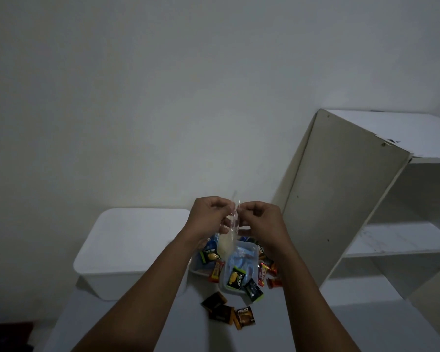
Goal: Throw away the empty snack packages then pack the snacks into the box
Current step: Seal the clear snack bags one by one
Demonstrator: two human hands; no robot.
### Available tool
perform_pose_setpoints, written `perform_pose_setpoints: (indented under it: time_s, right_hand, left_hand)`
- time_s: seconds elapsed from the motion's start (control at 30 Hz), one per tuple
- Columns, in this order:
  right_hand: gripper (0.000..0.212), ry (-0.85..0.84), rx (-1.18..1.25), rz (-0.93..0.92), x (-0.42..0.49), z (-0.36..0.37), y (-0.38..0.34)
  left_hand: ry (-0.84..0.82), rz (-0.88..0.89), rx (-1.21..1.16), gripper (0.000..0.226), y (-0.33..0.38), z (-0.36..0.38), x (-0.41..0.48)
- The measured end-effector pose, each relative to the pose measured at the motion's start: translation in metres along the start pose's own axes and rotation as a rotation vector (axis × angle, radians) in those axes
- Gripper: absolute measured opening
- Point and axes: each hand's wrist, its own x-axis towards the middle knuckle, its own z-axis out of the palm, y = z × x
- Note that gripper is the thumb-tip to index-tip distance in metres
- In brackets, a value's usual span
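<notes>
Our left hand [208, 215] and right hand [261, 221], fingers curled, both pinch the top of a clear wrapper [229, 241] held up over the clear box [241, 262] on the worktop [163, 326], with loose snack packets [244, 317] around it and a white lidded bin [130, 247] to its left.

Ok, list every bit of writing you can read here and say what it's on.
"nextar": far green packet.
"nextar", turned sideways: near green packet.
"nextar": brown packet nearest the camera.
Red wrappers, black packet: print too blurred to read.
Clear bag, pinched by left hand and right hand: no print seen.
</notes>
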Motion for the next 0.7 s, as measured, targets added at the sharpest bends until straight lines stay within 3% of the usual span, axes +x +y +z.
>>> perform_pose_setpoints:
  time_s: [0.2, 0.33, 0.43, 0.7]
  right_hand:
    - [0.015, -0.051, -0.086, 0.004, 0.000, 0.000, 0.010]
    - [0.015, -0.037, -0.193, -0.095, 0.002, 0.001, 0.014]
    - [0.023, -0.099, -0.209, -0.080, -0.001, 0.001, 0.014]
    - [0.024, -0.050, -0.151, -0.071, -0.006, 0.000, 0.025]
  left_hand:
    - [0.026, -0.024, -0.117, 0.007, -0.003, -0.004, 0.001]
    - [0.003, -0.027, -0.145, 0.026, -0.003, -0.004, 0.000]
    - [0.058, -0.023, -0.162, 0.028, -0.005, -0.006, 0.003]
    - [0.098, -0.029, -0.239, 0.029, -0.004, -0.009, 0.005]
